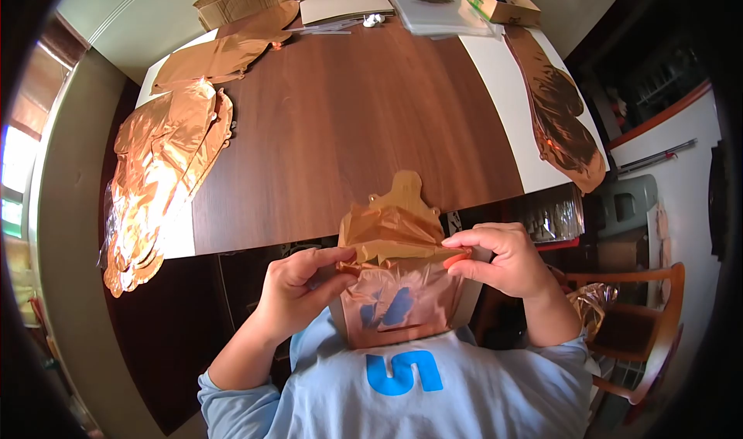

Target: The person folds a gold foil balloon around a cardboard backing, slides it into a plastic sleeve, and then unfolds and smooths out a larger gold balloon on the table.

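Observation:
A flat copper-coloured foil balloon (pixel 406 300) is stretched between my two hands, in front of my chest. Its lower part is shiny and mirrors blue, while a creased fold runs across it at finger height. The upper part (pixel 398 199), a duller gold with a rounded tip, lies over the table's near edge. My left hand (pixel 298 288) pinches the left end of the fold between thumb and fingers. At the right end, thumb and forefinger of my right hand (pixel 503 257) grip the foil, with an orange glow between them.
Flat copper foil balloons (pixel 159 145) lie stacked along the left of the brown table (pixel 340 114); another (pixel 553 106) lies on the right. At the back are a white board (pixel 344 0), plastic sheets (pixel 437 10) and an open box (pixel 503 6). A wooden chair (pixel 638 331) stands right.

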Demonstrator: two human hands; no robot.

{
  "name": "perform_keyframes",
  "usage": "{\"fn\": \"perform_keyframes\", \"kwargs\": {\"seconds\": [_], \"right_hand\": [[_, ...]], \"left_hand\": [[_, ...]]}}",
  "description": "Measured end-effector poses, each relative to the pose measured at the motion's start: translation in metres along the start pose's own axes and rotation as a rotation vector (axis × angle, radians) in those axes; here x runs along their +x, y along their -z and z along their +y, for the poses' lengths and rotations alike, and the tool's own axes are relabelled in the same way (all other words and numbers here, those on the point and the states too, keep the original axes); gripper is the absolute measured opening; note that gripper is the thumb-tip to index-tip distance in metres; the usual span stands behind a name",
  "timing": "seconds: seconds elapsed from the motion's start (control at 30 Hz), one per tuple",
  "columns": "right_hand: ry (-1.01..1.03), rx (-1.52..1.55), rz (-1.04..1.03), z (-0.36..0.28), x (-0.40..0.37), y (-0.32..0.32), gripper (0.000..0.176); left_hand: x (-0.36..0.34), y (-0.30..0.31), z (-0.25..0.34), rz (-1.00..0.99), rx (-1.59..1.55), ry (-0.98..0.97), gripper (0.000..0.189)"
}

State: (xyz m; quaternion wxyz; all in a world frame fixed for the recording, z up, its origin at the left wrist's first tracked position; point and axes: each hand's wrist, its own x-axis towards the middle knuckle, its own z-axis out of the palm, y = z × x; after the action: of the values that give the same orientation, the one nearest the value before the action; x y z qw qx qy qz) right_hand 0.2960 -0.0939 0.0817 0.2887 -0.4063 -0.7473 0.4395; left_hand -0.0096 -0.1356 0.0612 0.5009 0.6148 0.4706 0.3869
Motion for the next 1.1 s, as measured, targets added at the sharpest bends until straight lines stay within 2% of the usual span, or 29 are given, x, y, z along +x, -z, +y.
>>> {"fn": "perform_keyframes", "kwargs": {"seconds": [0.1, 0.2, 0.3, 0.4, 0.53, 0.63, 0.73, 0.83, 0.9, 1.03, 1.1], "right_hand": [[0.034, -0.054, -0.045, -0.002, 0.002, 0.003, 0.019], [0.048, -0.04, -0.081, -0.002, 0.002, 0.003, 0.016], [0.062, -0.022, -0.117, -0.001, 0.001, 0.006, 0.013], [0.046, 0.001, -0.177, -0.01, -0.001, 0.011, 0.01], [0.006, -0.026, -0.285, -0.008, 0.008, 0.016, 0.016], [-0.117, 0.011, -0.324, 0.017, 0.035, 0.014, 0.028], [-0.266, 0.157, -0.446, 0.047, 0.079, 0.023, 0.035], [-0.435, 0.298, -0.457, 0.048, 0.117, 0.037, 0.03], [-0.434, 0.321, -0.457, 0.051, 0.135, 0.042, 0.028], [-0.528, 0.208, -0.46, 0.078, 0.164, 0.041, 0.027], [-0.565, 0.058, -0.474, 0.089, 0.179, 0.043, 0.027]], "left_hand": [[-0.006, 0.006, 0.008, -0.072, -0.112, 0.192, 0.03], [-0.009, 0.012, 0.017, -0.096, 0.062, 0.219, 0.022], [-0.012, 0.013, 0.018, -0.104, 0.176, 0.101, 0.017], [-0.02, 0.01, 0.017, -0.059, 0.125, 0.075, 0.014], [-0.019, 0.014, 0.022, -0.109, 0.054, 0.203, 0.017], [0.009, 0.021, 0.012, -0.109, -0.132, 0.411, 0.019], [0.05, 0.033, 0.012, -0.075, -0.123, 0.52, 0.02], [0.08, 0.042, 0.012, -0.027, -0.333, 0.606, 0.022], [0.098, 0.047, 0.004, 0.01, -0.516, 0.669, 0.024], [0.125, 0.061, -0.021, -0.057, -0.215, 0.751, 0.031], [0.132, 0.061, -0.007, -0.079, 0.286, 0.676, 0.032]]}}
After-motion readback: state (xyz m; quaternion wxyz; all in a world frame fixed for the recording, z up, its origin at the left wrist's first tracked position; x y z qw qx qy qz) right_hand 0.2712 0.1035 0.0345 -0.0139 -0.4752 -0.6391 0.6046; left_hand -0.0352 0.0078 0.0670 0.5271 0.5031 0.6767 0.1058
